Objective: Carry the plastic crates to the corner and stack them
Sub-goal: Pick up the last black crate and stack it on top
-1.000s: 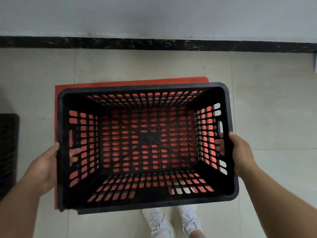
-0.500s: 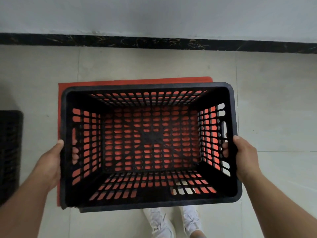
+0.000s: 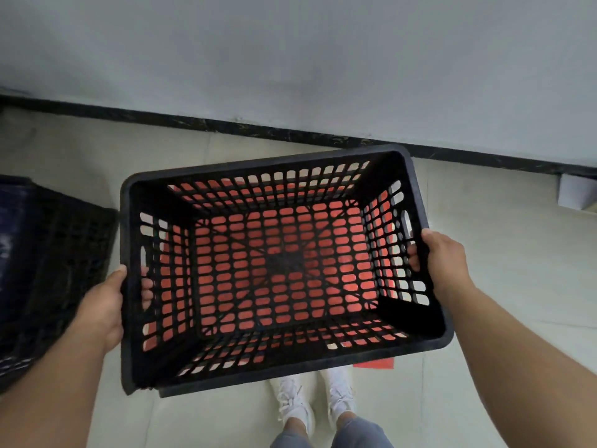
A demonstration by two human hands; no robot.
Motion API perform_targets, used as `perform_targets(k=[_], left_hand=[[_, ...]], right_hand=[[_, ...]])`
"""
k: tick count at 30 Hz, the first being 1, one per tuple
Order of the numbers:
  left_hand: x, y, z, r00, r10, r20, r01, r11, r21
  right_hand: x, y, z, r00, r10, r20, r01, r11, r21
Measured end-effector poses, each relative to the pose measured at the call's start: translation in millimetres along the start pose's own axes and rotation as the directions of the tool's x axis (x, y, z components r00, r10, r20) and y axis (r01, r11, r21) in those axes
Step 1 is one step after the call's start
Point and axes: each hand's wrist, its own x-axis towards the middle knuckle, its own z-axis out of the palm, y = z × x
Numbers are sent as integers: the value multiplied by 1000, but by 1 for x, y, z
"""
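Two hands, left grip (image 3: 106, 305) and right grip (image 3: 442, 258) clasping black crate (image 3: 281, 270) by side handles, red mat (image 3: 374, 363) beneath

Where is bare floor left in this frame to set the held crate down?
Bare tile lies right of the black crate, between the right hand and the baseboard, and in a strip between the crate's far rim and the baseboard. The left side is crowded: another dark crate sits beside the left hand. A red mat lies underneath.
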Motion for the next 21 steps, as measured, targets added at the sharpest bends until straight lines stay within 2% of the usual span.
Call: perform_targets(k=[9,16,21], left_hand=[[-143,56,-106,997,17,-81,-30,987,-155],[-254,81,-198,990,66,-128,-97,961,-259],[-313,84,-255,977,124,-173,-176,927,-330]], right_hand=[[-80,-143,-2,949,-110,296,151,982,-117],[-164,-257,6,819,-195,539,361,906,-222],[-211,-312,22,706,-214,676,464,860,-212]])
